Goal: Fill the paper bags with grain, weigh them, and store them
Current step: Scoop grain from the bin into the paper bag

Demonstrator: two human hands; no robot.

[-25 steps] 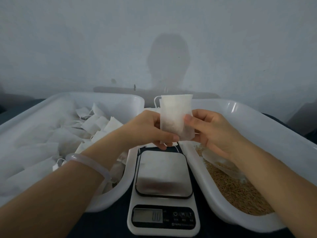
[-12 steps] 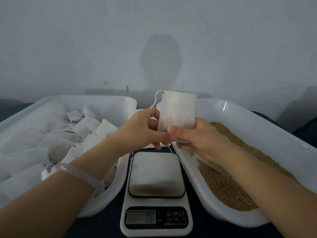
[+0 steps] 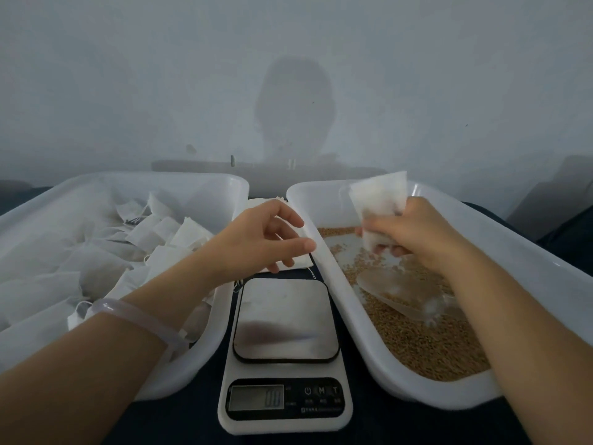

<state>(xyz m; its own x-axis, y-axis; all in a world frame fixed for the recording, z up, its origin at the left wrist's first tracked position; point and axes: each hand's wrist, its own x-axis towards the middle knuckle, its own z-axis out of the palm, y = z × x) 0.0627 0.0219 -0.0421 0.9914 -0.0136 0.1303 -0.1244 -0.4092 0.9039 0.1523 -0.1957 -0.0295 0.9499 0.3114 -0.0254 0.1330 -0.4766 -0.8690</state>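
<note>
My right hand [image 3: 414, 234] grips a small white paper bag [image 3: 380, 200] by its lower part, upright, over the far end of the right white tub [image 3: 526, 252]. Brown grain [image 3: 426, 345] covers that tub's floor, and a clear plastic scoop [image 3: 401, 292] lies on it just below my hand. Over the gap between the two tubs hovers my left hand [image 3: 263, 237], fingers apart and holding nothing. A digital kitchen scale [image 3: 285, 319] sits between the tubs, its steel plate bare and its display lit.
The left white tub [image 3: 221, 187] is piled with several white paper bags with strings [image 3: 144, 239]. A flat stack of white bags [image 3: 298, 261] lies behind the scale under my left hand. A pale wall rises close behind the tubs.
My left hand has let go of the bag and drawn back left. The right hand has carried the bag to the right, over the grain tub.
</note>
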